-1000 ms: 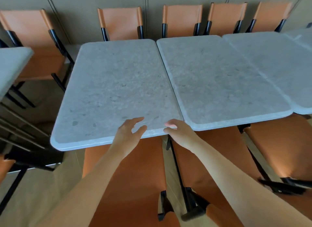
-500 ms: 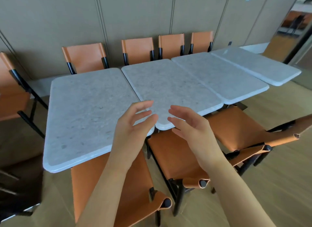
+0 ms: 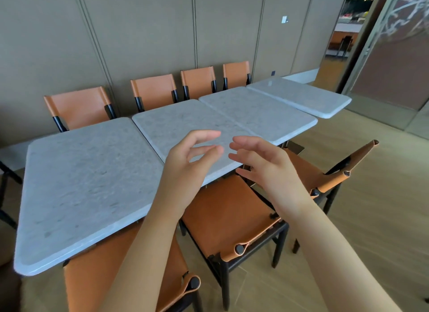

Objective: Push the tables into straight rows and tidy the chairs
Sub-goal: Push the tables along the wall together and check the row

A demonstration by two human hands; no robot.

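Several grey stone-topped tables stand end to end along the wall: the nearest table [image 3: 81, 186], a second table [image 3: 176, 126], a third table [image 3: 260, 112] and a far table [image 3: 301, 95] that sits at a slight angle. My left hand [image 3: 185, 170] and my right hand [image 3: 267, 170] hover in the air above the near edge of the second table, fingers loosely spread, holding nothing and touching nothing. Orange leather chairs with black frames are tucked under the near side: one chair [image 3: 120, 272] below the nearest table, another chair [image 3: 232, 209] below my hands.
A third near-side chair [image 3: 336, 172] stands turned out from the row at the right. Several orange chairs [image 3: 153, 88] line the far side against the brown panelled wall. Wooden floor stretches to the right, toward a doorway [image 3: 348, 33].
Both hands have lifted off the table's front edge and now hang in the air. The view has pulled back and swung right, showing the whole row.
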